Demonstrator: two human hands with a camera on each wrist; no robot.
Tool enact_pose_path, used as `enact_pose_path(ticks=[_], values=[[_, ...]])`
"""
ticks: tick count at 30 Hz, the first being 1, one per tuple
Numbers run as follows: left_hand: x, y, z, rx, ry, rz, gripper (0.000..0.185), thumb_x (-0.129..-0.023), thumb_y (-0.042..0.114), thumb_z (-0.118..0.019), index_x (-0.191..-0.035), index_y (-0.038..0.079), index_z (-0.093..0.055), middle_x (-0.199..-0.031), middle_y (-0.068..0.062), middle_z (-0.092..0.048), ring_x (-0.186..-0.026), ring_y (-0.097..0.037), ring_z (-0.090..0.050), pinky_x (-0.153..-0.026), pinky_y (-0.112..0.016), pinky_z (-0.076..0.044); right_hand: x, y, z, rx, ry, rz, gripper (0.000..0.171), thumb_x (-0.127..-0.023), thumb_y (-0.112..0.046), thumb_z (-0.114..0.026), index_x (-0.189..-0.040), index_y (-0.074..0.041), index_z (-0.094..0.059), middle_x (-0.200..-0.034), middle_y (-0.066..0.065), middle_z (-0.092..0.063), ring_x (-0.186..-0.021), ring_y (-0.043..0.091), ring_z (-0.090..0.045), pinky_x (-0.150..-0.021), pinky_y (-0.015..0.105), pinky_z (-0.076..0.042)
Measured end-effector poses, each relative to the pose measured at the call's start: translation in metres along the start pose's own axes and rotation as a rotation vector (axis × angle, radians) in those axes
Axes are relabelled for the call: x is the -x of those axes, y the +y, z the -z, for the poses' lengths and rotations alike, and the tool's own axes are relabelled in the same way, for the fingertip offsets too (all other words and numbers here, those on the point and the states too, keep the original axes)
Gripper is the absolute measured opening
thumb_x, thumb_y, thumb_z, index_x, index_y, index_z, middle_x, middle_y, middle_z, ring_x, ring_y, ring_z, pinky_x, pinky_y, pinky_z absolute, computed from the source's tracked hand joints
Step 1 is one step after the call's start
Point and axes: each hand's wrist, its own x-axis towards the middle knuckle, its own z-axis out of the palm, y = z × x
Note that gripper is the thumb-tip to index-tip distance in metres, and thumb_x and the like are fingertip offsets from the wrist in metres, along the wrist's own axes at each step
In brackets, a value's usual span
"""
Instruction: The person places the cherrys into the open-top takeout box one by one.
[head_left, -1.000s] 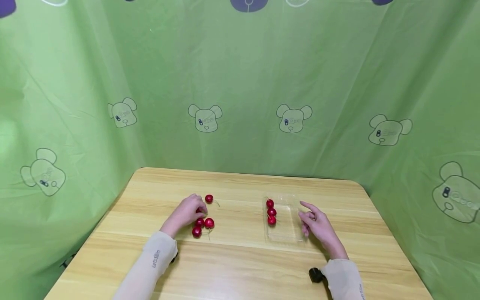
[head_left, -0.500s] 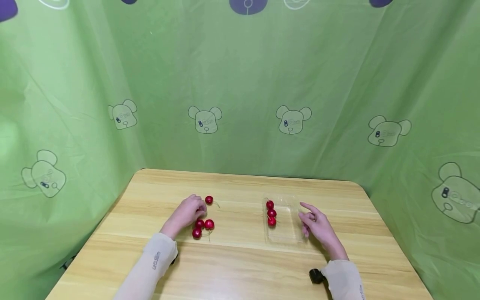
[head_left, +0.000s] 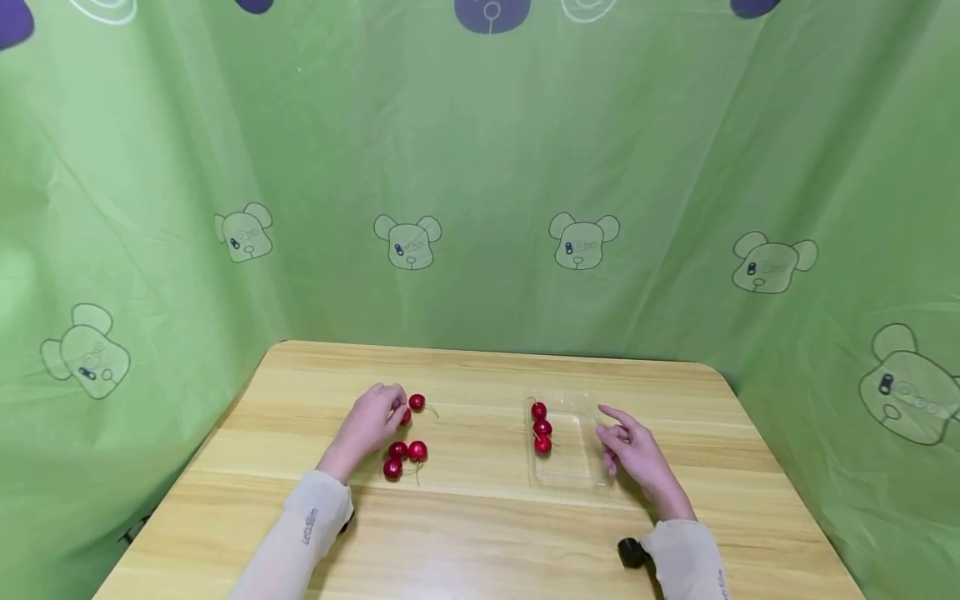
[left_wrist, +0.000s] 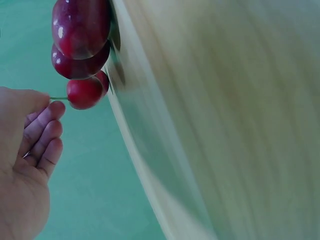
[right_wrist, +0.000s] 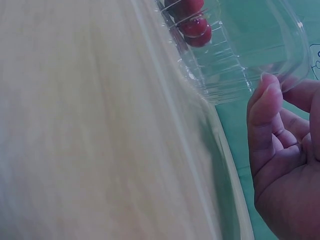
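My left hand point(head_left: 372, 418) pinches the thin green stem of a cherry point(left_wrist: 85, 93) between thumb and forefinger, which the left wrist view shows closely. Just beyond it lies another cherry point(head_left: 417, 402) with its stem. A small cluster of loose red cherries point(head_left: 398, 451) sits nearer on the table. To the right stands a clear plastic box point(head_left: 567, 482), with cherries point(head_left: 542, 427) lined up along its left side. At the box's right wall, my right hand point(head_left: 633, 448) holds the rim between thumb and finger, seen in the right wrist view.
Everything rests on a light wooden table point(head_left: 465, 533). A green curtain point(head_left: 495, 150) printed with bear faces hangs behind it and at both sides. Bare wood lies between the loose cherries and the box. A black device point(head_left: 632, 552) is at the right wrist.
My left hand has shifted slightly up and away from the cluster, and the cherry by its fingertips now shows more. My right hand and the box stay in place.
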Motion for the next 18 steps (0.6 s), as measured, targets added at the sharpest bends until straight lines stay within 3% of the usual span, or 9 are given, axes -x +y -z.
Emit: enact_pose_path(ticks=[11, 18], values=[[0.0022, -0.0003, 0.0034, 0.029, 0.001, 0.034, 0.012, -0.101, 0.015, -0.060, -0.091, 0.017, -0.056, -0.077, 0.002, -0.052, -0.073, -0.014, -0.047, -0.065, -0.028, -0.046, 0.0003, 0.0000, -0.0002, 0.000, -0.005, -0.007, 0.061, -0.107, -0.020, -0.060, -0.159, -0.003, -0.034, -0.087, 0.024, -0.062, -0.057, 0.015, -0.058, -0.053, 0.032, -0.056], [0.0032, -0.0022, 0.0080, 0.063, 0.011, 0.040, 0.011, -0.103, 0.017, -0.060, -0.092, 0.018, -0.061, -0.079, 0.003, -0.055, -0.076, -0.014, -0.050, -0.068, -0.029, -0.048, -0.0001, -0.0016, 0.0001, -0.006, -0.008, -0.008, 0.062, -0.106, -0.021, -0.060, -0.159, -0.004, -0.033, -0.088, 0.024, -0.063, -0.057, 0.015, -0.059, -0.053, 0.032, -0.056]])
